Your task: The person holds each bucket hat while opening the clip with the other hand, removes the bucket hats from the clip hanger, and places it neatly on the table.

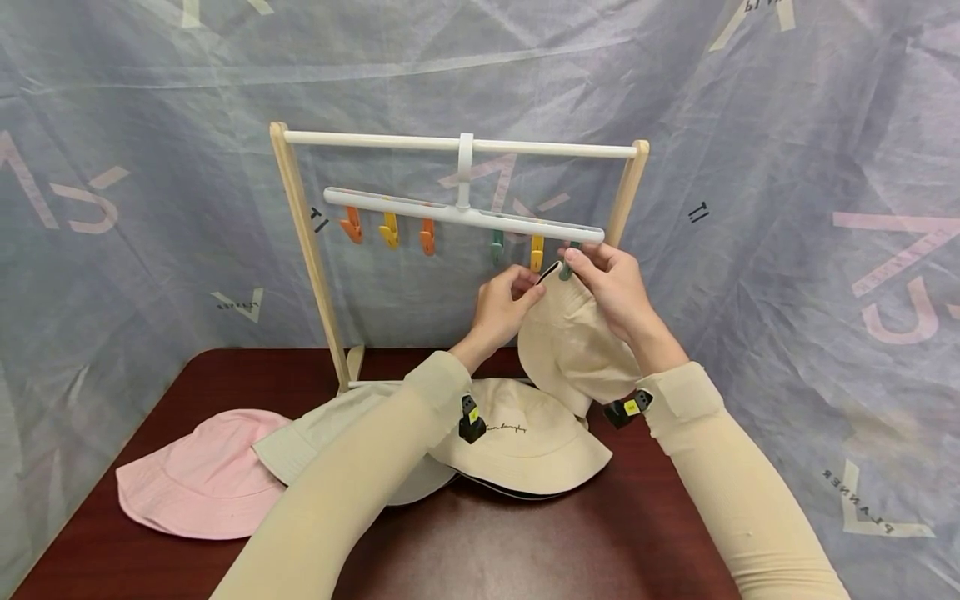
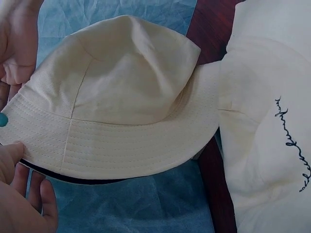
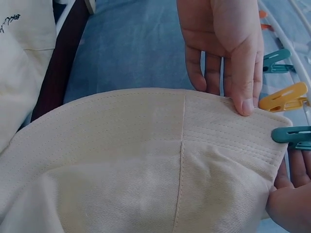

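A cream bucket hat (image 1: 573, 342) hangs by its brim from the dark green clip (image 1: 567, 265) at the right end of a white clip hanger (image 1: 420, 207). My left hand (image 1: 501, 304) pinches the brim edge, thumb on the outer face and fingers beneath, as the left wrist view shows. At the hat's upper corner, my right hand (image 1: 613, 283) pinches the green clip between thumb and fingers. In the right wrist view the clip's jaws (image 3: 291, 136) bite the brim, while the right fingertips are out of frame.
A wooden rack (image 1: 307, 242) carries the hanger. Orange (image 1: 427, 237), yellow (image 1: 537, 252) and green (image 1: 497, 246) clips hang along it. On the dark red table (image 1: 570, 542) lie a pink hat (image 1: 210, 475), a pale grey-green hat (image 1: 322, 429) and a cream hat with black script (image 1: 525, 442).
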The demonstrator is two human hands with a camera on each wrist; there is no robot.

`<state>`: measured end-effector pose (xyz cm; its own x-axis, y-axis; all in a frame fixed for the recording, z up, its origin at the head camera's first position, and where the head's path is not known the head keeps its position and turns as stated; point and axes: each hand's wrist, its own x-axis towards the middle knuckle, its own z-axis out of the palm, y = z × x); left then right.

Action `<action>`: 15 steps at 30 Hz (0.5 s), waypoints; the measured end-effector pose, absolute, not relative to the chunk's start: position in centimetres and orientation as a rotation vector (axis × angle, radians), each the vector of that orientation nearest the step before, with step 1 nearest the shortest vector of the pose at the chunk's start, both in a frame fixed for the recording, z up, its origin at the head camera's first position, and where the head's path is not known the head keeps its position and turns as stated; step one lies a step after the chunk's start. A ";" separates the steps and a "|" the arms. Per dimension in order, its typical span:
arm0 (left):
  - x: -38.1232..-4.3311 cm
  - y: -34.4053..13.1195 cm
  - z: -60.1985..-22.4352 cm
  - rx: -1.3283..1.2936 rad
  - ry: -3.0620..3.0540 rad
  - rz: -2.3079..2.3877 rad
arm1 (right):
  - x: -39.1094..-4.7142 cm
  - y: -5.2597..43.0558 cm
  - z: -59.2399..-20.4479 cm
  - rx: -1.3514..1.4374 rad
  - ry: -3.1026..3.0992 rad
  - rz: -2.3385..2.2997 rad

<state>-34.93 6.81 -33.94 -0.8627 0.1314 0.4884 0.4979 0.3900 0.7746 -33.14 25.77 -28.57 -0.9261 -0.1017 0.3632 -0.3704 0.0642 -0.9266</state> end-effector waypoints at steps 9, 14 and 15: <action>-34.9 6.9 -33.9 -0.540 -2.292 -1.465 | -33.0 25.6 -28.3 0.455 -2.114 1.941; -34.7 7.1 -33.8 -0.545 -2.275 -1.465 | -33.0 25.4 -28.2 0.426 -2.100 1.918; -34.7 7.1 -33.8 -0.544 -2.274 -1.466 | -33.0 25.4 -28.2 0.420 -2.100 1.916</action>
